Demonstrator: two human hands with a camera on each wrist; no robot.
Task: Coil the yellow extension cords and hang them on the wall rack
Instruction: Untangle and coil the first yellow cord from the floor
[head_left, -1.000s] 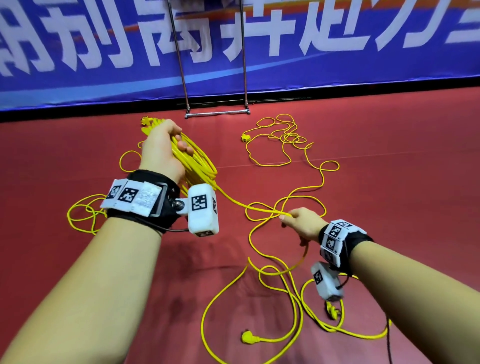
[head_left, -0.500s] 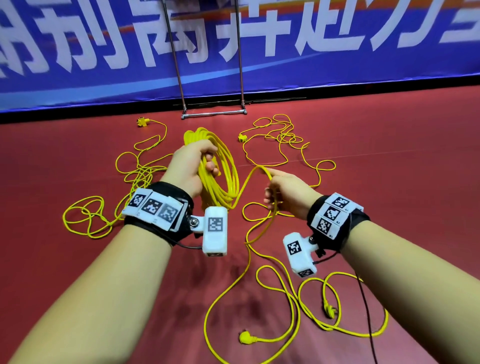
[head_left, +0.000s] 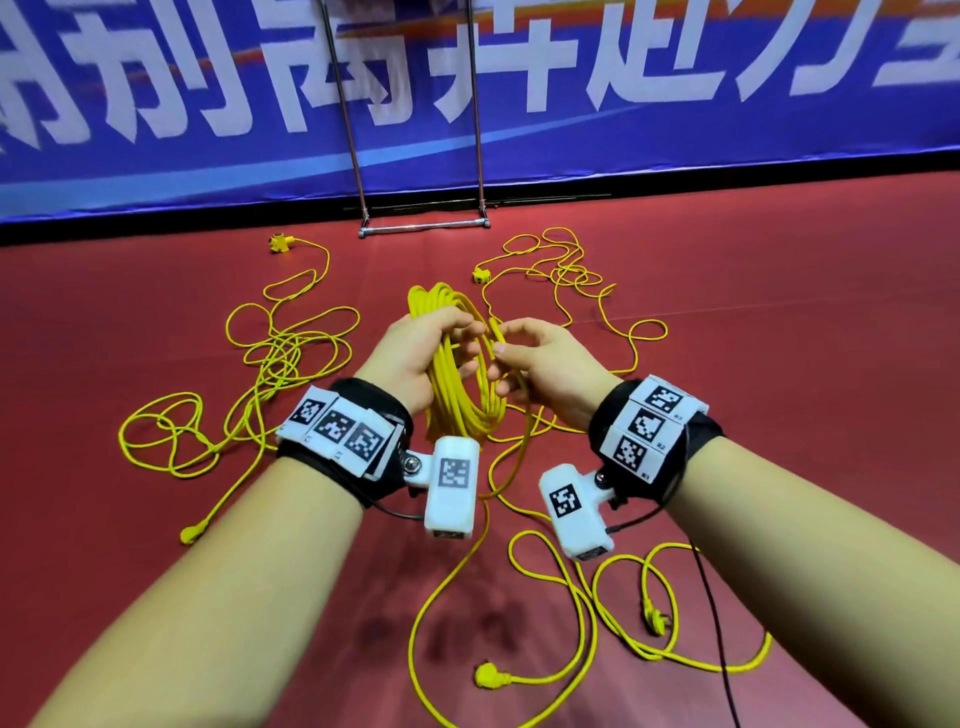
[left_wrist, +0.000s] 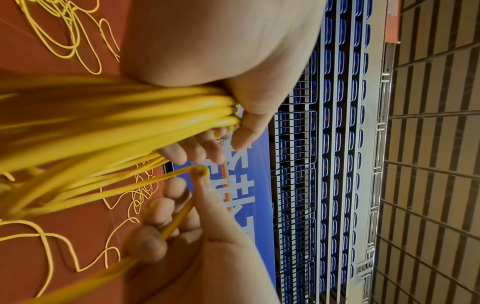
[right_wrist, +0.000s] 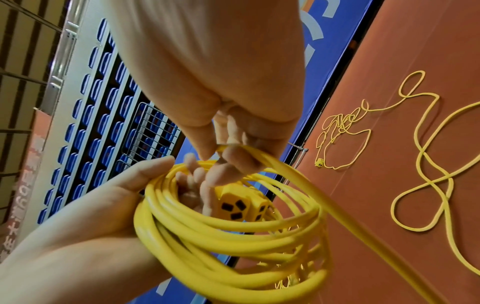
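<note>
— What were your hands doing with the coil (head_left: 457, 364)?

— Your left hand (head_left: 410, 358) had its fingers curled round the gathered loops, holding the coil upright in front of you, above the red floor (head_left: 779, 364). Your right hand (head_left: 545, 369) was just beside the coil, pinching a single strand of the same cord (left_wrist: 179, 220) between thumb and fingers, close against the loops.

— Where did the rest of that cord go?

— From your right hand it dropped below the coil to the floor, where it ran in loose curves to a plug (head_left: 491, 678). A yellow socket block (right_wrist: 241, 205) sat inside the coil, by your left fingers.

— And the other cords?

— One lay tangled on the floor left of the coil (head_left: 280, 364), another beyond the coil to the right (head_left: 561, 275), near the metal rack (head_left: 423, 226) standing against the blue banner (head_left: 675, 130). Neither touched the coil, as far as the head view showed.
</note>
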